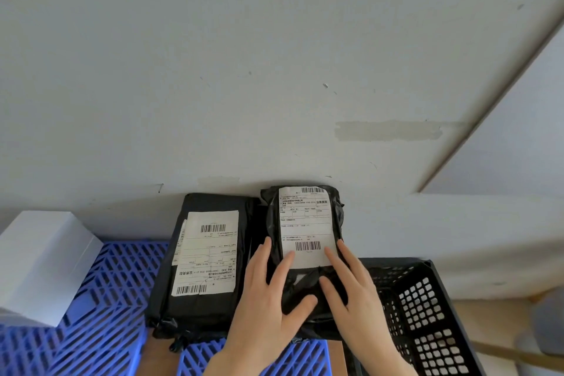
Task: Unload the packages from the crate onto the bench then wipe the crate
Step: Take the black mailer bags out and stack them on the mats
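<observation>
Both of your hands lie on a black poly-wrapped package (305,223) at the far edge of the blue slatted table (91,339), hard against the grey wall (244,70). Its shipping label faces up. The left grip (268,305) rests with straight, spread fingers along the parcel's left edge and its thumb across the near face. The right grip (357,299) mirrors it along the right edge. Neither is clenched, and both look to be pressing the parcel flat rather than pinching it. A second labelled package (207,253) lies just beside it to the left. A white box (39,259) sits further left. The black perforated crate (427,299) stands just to the right of the parcel. Much of the crate is cut off by the frame, so you cannot tell what remains inside. The parcel under your hands may be lying on another dark bundle, though the shadow between the two parcels makes that hard to confirm. Expect the film to be slick and loose, wrinkling under your fingers, over contents that seem firm and blocky and probably light. A pinch on the bag alone could slide or stretch it. Take such parcels by both long sides, thumbs on top and fingers under the edges, so that the load sits in your palms.
</observation>
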